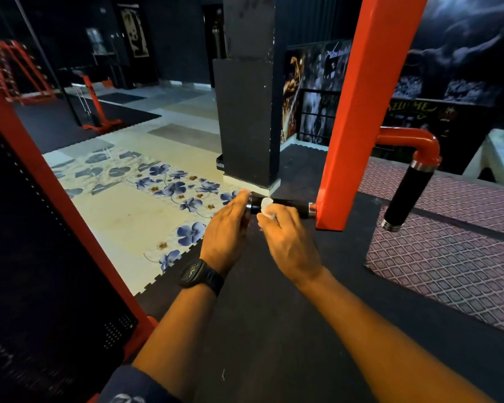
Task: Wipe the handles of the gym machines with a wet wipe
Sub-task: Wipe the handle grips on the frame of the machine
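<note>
Right of centre, off the red upright (361, 112), the horizontal black handle (291, 209) seems mid-wipe, while the angled black handle (405, 196) at far right looks not yet done. The left hand (227, 228) rests straight-fingered against the horizontal grip's free end. The right hand (285, 239) clutches the wet wipe (266, 206), pressing it onto that grip.

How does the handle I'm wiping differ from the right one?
The wiped handle lies level off the red post; the right handle slants down from a red elbow. The right hand holds a wet wipe on the wiped handle; the right handle is untouched. Both black, metal-collared.
</note>
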Demonstrator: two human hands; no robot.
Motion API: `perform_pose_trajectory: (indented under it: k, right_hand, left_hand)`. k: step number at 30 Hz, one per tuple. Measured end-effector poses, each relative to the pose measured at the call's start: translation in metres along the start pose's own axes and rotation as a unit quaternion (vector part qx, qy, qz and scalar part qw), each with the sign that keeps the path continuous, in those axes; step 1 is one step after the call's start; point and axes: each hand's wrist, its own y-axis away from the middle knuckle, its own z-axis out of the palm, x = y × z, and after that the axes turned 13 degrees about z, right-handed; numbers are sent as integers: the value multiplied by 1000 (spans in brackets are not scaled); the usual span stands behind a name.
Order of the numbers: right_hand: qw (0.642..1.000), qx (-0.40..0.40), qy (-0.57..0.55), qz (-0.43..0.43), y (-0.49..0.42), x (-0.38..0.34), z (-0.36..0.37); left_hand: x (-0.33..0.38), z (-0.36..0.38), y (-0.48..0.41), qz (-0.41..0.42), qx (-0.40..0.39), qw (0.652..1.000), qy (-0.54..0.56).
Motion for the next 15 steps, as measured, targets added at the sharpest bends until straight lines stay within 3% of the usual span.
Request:
perform_pose_trajectory:
  k: [8,12,15]
  right_hand:
    - [998,-17,-51,42,15,-1,11]
    - [998,19,-24,54,6,4,2]
    - [987,63,-26,144,15,14,-7]
  left_hand:
    - [4,-2,1,-22,-1,1000,-1]
    - [4,-3,1,-26,-4,1000,-3]
    - [5,-3,0,-35,-11,999,-1]
